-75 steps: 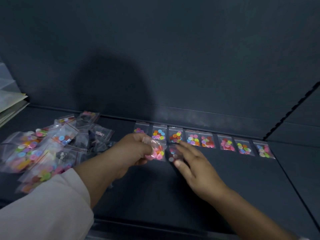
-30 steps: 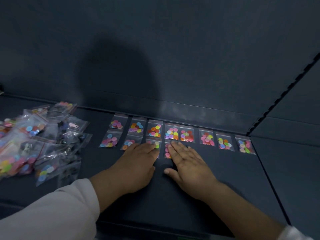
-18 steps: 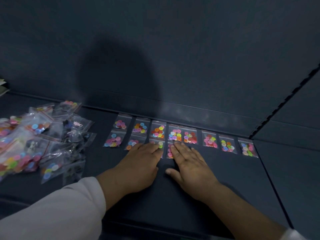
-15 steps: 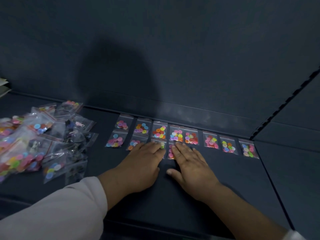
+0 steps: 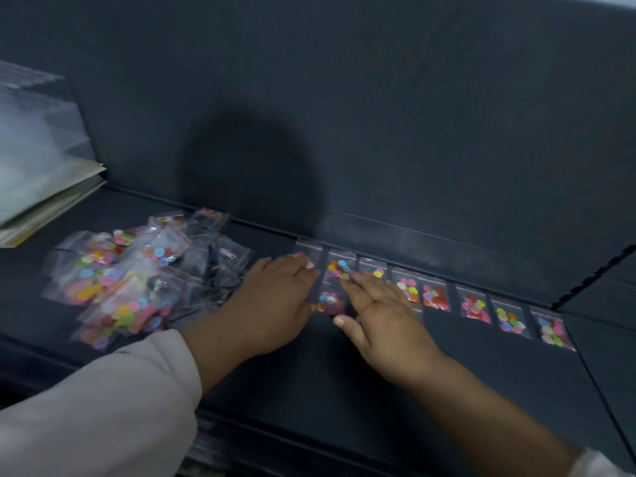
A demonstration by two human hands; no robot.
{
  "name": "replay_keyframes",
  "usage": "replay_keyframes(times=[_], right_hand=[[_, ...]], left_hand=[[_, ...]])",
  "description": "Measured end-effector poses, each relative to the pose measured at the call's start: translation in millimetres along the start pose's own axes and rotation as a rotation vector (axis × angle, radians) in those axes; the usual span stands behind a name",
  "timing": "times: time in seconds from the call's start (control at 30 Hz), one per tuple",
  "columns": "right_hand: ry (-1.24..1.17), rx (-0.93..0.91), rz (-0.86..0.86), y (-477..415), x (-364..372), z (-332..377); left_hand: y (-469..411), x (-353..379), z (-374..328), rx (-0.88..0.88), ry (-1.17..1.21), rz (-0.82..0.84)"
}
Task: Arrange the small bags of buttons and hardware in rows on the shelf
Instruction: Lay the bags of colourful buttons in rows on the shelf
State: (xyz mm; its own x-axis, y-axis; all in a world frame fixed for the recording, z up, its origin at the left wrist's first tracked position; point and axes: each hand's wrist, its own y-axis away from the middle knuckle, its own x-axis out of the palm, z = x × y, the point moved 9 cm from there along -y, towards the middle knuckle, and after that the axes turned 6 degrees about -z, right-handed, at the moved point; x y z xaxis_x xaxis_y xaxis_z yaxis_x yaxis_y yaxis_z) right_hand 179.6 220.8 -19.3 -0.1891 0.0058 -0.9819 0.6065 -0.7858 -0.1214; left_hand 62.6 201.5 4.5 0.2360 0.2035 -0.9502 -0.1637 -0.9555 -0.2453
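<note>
The small bags (image 5: pixel 475 306) look feather-light, limp and slick, with loose buttons that would shift inside. They are probably best slid flat under the fingertips or pinched at the sealed top edge. They are clear plastic pouches of bright mixed-colour buttons, lined along the back of the shelf (image 5: pixel 344 390) from centre to right of the frame, with a second row begun in front. An unsorted pile (image 5: pixel 130 280) sits at middle left. The left hand (image 5: pixel 275 301) and right hand (image 5: pixel 385 321) lie flat on the rows, grip released, fingers straight.
</note>
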Motion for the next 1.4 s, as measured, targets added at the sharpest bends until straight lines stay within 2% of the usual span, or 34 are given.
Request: replay_keyframes(times=[0.17,0.33,0.4,0.5,0.63,0.77,0.87,0.93,1.07,1.27,1.33,1.4], right_hand=[[-0.066,-0.073,-0.021,-42,4,52],[-0.196,-0.145,-0.076,-82,3,116],[-0.265,-0.165,-0.077,-93,6,142],[-0.339,-0.181,-0.039,-106,16,176],[-0.443,-0.095,0.043,-117,31,203],[-0.335,-0.043,0.138,-122,46,217],[-0.248,-0.026,0.172,-123,54,225],[-0.267,-0.005,0.167,-125,58,227],[-0.467,0.077,0.155,-130,64,221],[-0.983,0.244,0.141,-131,58,205],[-1.067,0.308,0.132,-130,52,197],[-1.122,0.373,0.130,-127,49,189]], left_hand=[[15,-27,71,-0.148,-0.036,0.010],[40,-66,147,-0.257,-0.022,-0.080],[54,-81,178,-0.355,-0.005,-0.105],[78,-84,216,-0.485,0.042,-0.046],[100,-73,233,-0.525,0.101,0.090],[117,-53,240,-0.556,0.173,0.224],[123,-44,239,-0.550,0.225,0.259],[121,-42,237,-0.511,0.206,0.220],[115,-44,239,-0.484,0.365,0.106],[105,-53,251,-0.608,0.649,-0.026],[106,-56,257,-0.649,0.547,-0.027],[107,-52,257,-0.652,0.379,0.054]])
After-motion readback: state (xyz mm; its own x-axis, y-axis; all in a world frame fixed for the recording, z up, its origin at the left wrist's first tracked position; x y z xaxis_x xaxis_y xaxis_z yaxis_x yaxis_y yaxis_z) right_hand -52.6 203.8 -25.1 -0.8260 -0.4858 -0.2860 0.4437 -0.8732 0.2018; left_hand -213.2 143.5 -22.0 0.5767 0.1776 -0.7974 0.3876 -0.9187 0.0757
